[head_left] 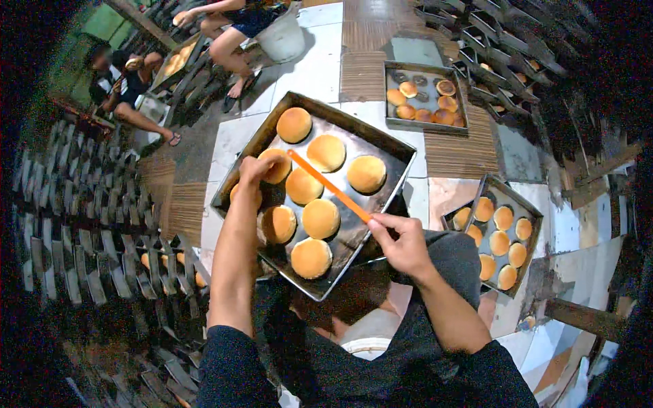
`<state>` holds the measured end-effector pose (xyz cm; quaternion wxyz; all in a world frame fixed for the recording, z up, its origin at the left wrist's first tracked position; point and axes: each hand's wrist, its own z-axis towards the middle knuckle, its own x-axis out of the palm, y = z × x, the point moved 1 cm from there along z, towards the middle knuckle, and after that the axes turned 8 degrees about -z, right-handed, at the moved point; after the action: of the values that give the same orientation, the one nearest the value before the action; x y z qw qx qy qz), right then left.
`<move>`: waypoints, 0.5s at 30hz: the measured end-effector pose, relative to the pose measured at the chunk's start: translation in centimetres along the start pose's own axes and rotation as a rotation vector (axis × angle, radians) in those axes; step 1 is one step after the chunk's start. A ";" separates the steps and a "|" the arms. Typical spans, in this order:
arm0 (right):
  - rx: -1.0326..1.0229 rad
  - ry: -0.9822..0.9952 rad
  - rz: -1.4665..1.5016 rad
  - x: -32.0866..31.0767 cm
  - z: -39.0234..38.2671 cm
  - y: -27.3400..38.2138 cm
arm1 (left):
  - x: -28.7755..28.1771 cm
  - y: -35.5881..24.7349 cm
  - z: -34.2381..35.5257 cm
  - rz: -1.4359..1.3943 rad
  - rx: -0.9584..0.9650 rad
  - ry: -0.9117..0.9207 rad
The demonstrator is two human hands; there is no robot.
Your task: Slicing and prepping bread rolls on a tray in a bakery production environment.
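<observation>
Now the left hand (253, 168) pinches a golden bun (275, 165) at nine o'clock on the big dark baking tray (381, 146), while the right hand (403, 239), fingers closed, grips an orange stick (329, 185) slanting toward eleven o'clock across the buns. Another bun tray (532, 212) sits at three o'clock.

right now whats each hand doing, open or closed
Left hand: closed on a bun in the tray.
Right hand: closed on the orange stick.
</observation>
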<state>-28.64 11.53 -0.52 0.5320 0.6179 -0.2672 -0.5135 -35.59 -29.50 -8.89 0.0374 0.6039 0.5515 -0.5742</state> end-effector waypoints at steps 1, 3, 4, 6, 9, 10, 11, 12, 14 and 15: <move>0.000 0.022 0.003 0.0 0.0 0.6 | -0.5 0.6 0.4 0.002 0.002 -0.014; 0.010 0.017 0.026 -0.1 -0.3 0.0 | 0.1 0.9 -1.3 -0.007 0.261 -0.141; 0.103 0.023 0.008 -0.9 -0.6 -1.3 | 2.1 -2.3 -4.7 0.072 0.411 -0.203; 0.041 -0.002 0.000 -0.7 -0.7 -0.5 | 1.4 -1.6 -7.5 -0.002 0.587 -0.318; -0.004 -0.019 0.014 -0.1 -1.1 -0.5 | 0.6 -0.6 -12.4 -0.655 0.502 -0.140; -0.002 -0.017 0.005 -0.2 -1.3 -0.9 | 0.6 -0.5 -14.3 -0.759 0.439 -0.070; -0.010 -0.010 0.009 -0.1 -1.4 -0.8 | -0.3 -0.2 -16.3 -0.857 0.382 -0.015; 0.001 -0.001 0.037 0.0 -1.7 -0.6 | -0.2 0.2 -18.9 -1.160 0.352 0.160; 0.022 0.061 0.141 0.3 -2.8 -0.2 | 0.6 1.8 -24.9 -1.602 0.203 0.332; 0.034 0.101 0.185 0.5 -3.6 0.8 | 0.8 3.0 -27.6 -1.710 0.187 0.319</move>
<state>-25.02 12.22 -0.29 0.5794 0.6247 -0.3046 -0.4259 -15.65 -11.46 -1.96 -0.5332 0.0572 0.7648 -0.3570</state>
